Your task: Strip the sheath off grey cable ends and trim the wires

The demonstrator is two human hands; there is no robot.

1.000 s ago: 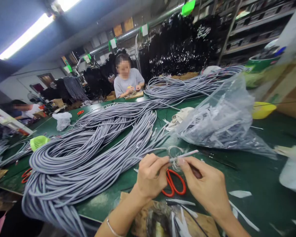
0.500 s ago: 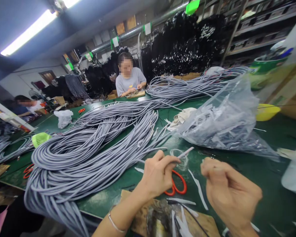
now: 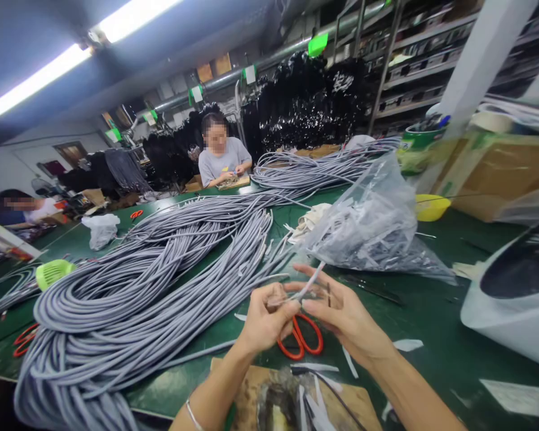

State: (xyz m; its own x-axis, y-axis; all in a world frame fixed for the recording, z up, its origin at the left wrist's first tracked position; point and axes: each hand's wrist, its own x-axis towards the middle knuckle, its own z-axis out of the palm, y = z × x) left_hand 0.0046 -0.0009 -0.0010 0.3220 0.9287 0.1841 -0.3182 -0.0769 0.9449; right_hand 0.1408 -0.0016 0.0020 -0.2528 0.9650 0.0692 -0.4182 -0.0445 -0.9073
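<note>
My left hand point(image 3: 269, 311) is closed, pinching a grey cable point(image 3: 311, 282) near its pale end, which points up and to the right. My right hand point(image 3: 341, 311) is against the same cable end, thumb near my left thumb and fingers curled behind the cable, slightly blurred. Thin clear strands seem to show around the fingers. Just below both hands lie red-handled scissors point(image 3: 315, 341), their blades hidden. Nearer to me, a worn wooden board point(image 3: 247, 383) carries a dark metal fixture point(image 3: 273, 398), a black cord and white strips point(image 3: 317, 407).
A large looped bundle of grey cables point(image 3: 130, 299) covers the left of the green table point(image 3: 431, 323). A clear bag of scraps point(image 3: 363, 227) stands beyond my hands, near a yellow bowl point(image 3: 432, 208). A white container point(image 3: 516, 293) is at right. Across the table a person point(image 3: 224, 158) handles small work.
My right hand has moved left from open table to the cable end, joining my left hand. The cable end now tilts up more steeply. The view has swung right.
</note>
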